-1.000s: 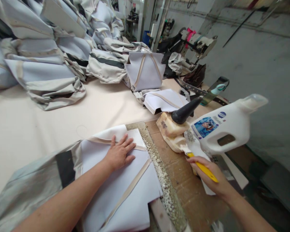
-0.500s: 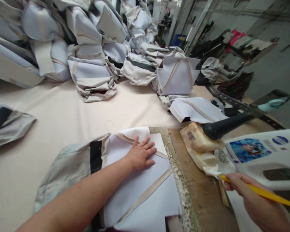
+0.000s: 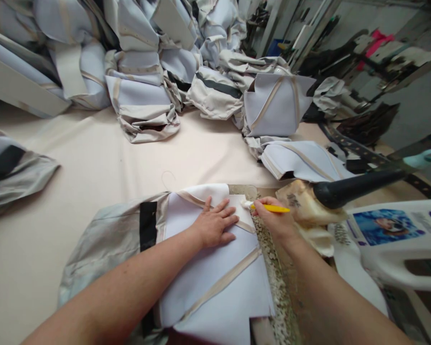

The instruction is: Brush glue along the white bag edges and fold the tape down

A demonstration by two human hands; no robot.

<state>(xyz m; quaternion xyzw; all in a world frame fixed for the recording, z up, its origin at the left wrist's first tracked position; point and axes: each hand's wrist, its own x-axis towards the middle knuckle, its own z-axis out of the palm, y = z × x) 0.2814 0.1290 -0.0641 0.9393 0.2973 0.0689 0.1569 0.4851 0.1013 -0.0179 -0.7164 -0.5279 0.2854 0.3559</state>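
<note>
Flat on a white panel (image 3: 215,268) with beige tape strips lies my left hand (image 3: 215,224), fingers spread, near a folded-back flap (image 3: 208,191). The panel belongs to a grey fabric piece (image 3: 104,244) with a black band. My right hand (image 3: 273,218) grips a yellow-handled brush (image 3: 273,208). Its whitish bristles touch the panel's upper right corner, just right of my left fingertips. Under the panel's right edge shows a board (image 3: 273,258) crusted with dried material.
To the right sit a yellowed, cut-open container (image 3: 305,215), a black-handled tool (image 3: 359,187) and a white jug (image 3: 391,249). Similar fabric pieces (image 3: 140,100) are heaped at the back. Another piece (image 3: 17,167) lies at the left.
My right hand has moved left and up with the brush, from the yellowed container to the panel's corner. My left hand still presses on the panel. The view has shifted slightly.
</note>
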